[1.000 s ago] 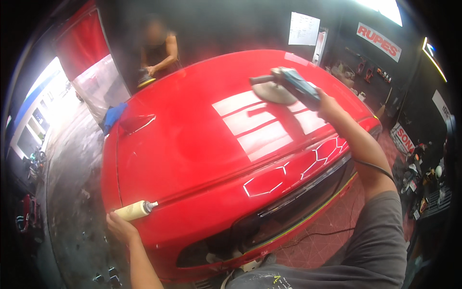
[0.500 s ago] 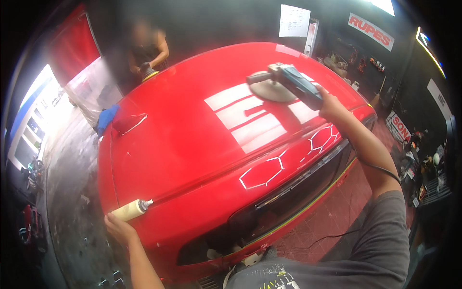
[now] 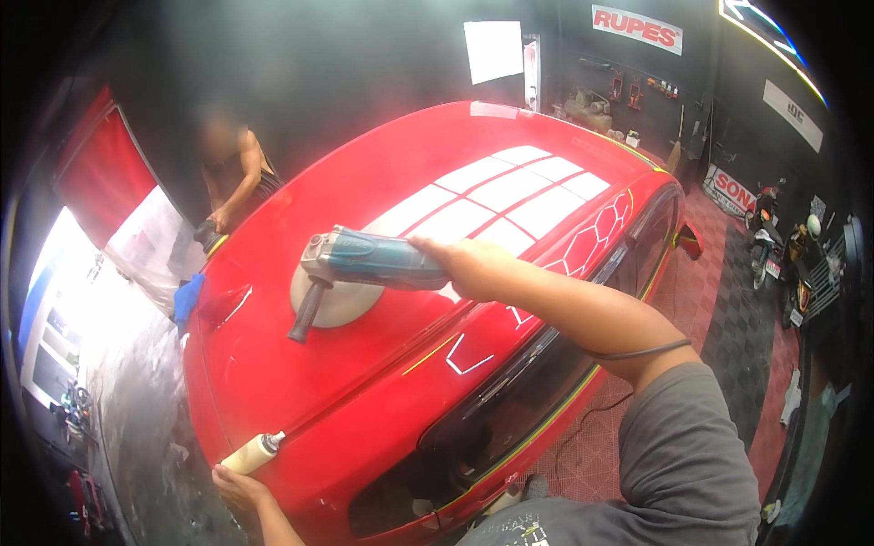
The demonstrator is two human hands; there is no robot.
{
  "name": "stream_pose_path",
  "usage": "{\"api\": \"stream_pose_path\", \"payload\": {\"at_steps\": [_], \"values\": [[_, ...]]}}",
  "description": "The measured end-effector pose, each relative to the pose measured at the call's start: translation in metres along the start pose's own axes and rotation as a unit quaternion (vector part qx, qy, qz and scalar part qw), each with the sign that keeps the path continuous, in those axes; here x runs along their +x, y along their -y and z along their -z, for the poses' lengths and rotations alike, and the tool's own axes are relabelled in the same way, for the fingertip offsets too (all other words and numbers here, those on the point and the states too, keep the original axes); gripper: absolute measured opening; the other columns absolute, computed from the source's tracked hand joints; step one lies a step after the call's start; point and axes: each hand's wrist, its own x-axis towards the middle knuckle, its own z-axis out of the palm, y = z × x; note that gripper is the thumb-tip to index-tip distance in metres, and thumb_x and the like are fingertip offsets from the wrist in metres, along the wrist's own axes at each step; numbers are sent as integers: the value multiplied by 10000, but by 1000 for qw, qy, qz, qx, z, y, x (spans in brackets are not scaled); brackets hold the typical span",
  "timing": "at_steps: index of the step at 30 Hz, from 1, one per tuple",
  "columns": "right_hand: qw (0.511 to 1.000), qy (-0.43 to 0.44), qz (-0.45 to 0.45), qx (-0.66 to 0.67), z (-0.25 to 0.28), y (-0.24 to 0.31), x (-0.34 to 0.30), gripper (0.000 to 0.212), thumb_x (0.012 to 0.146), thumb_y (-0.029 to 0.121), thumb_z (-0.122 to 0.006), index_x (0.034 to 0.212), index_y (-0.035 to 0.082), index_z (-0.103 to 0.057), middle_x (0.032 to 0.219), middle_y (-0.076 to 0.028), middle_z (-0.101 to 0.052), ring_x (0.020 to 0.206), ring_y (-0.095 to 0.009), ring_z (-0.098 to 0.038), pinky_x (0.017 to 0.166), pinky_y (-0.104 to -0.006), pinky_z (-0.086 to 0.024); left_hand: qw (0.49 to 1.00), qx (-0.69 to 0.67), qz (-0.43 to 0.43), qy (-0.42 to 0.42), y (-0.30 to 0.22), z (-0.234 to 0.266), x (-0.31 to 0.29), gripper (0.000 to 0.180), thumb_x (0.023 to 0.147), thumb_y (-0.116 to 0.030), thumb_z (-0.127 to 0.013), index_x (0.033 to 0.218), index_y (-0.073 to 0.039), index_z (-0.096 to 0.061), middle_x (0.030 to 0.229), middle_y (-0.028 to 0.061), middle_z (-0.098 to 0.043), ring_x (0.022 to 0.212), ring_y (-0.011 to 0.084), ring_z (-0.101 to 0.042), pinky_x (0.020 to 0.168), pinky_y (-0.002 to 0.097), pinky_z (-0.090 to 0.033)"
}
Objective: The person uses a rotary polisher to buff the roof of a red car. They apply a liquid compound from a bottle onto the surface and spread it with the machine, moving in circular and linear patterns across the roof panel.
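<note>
My right hand (image 3: 466,268) is wrapped round the rear body of a blue-grey car polisher (image 3: 387,258), which has a dark side handle. Its round pale pad (image 3: 350,308) lies against the red car roof (image 3: 273,373), left of the bright light reflections. The power cord runs back along my right arm. Low on the left, my left hand (image 3: 238,489) holds a cream squeeze bottle (image 3: 250,457) by its base. The bottle is tilted over the rear edge of the roof, its nozzle pointing up and right.
Across the car a co-worker (image 3: 241,177) works on the far edge with a polisher (image 3: 215,244). A blue cloth (image 3: 187,298) hangs at the roof's left corner. Yellow-green tape (image 3: 510,462) lines the near windows. Motorcycles (image 3: 769,232) stand at the right, beyond the tiled floor (image 3: 628,428).
My right hand has swept the polisher left and nearer across the roof, off the reflections. The bottle stays in my left hand near the rear edge. The view has shifted to the right.
</note>
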Motion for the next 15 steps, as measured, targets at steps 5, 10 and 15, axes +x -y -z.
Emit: {"api": "stream_pose_path", "payload": {"at_steps": [5, 10, 15], "values": [[994, 12, -105, -20, 17, -70, -17, 972, 860, -81, -683, 1707, 265, -354, 1138, -257, -767, 1028, -423, -779, 817, -508, -618, 999, -25, -17, 24, 0, 2, -1, 792, 1103, -728, -345, 1487, -106, -648, 1459, 218, -666, 1335, 416, -620, 1124, 538, -459], [979, -65, -186, -42, 49, -164, -55, 1007, 836, -76, -712, 1721, 194, -314, 1178, -268, -755, 1036, -351, -779, 837, -461, -620, 999, -28, -9, 19, -3, 2, -2, 775, 1105, -714, -354, 1493, -108, -642, 1453, 219, -668, 1354, 416, -607, 1133, 553, -448], [945, -56, -322, 19, 74, -185, -76, 1052, 808, -64, -728, 1722, 214, -286, 1097, -269, -737, 842, -305, -768, 678, -439, -612, 1000, -9, -25, 12, -19, 14, -10, 764, 1120, -643, -338, 1455, -27, -640, 1405, 260, -688, 1321, 457, -630, 1097, 576, -469]]}}
